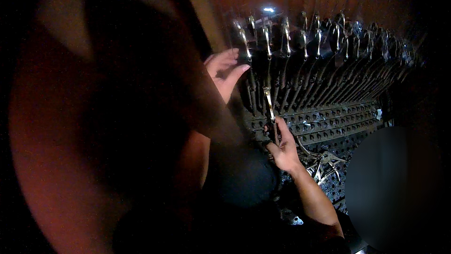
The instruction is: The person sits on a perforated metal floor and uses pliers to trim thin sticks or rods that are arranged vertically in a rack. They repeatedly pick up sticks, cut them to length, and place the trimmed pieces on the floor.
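Our right hand (285,150) clamps the slim metal piece (269,103) below the hanging metal hooks (268,43); stiff, light, probably slick, we'd grip its lower end! Our left hand (226,72): thumb and fingers apart.

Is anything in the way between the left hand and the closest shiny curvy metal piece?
Nothing visible stands between the left hand and the closest shiny metal piece, just right of its fingertips. How deep the gap goes, I can't tell.
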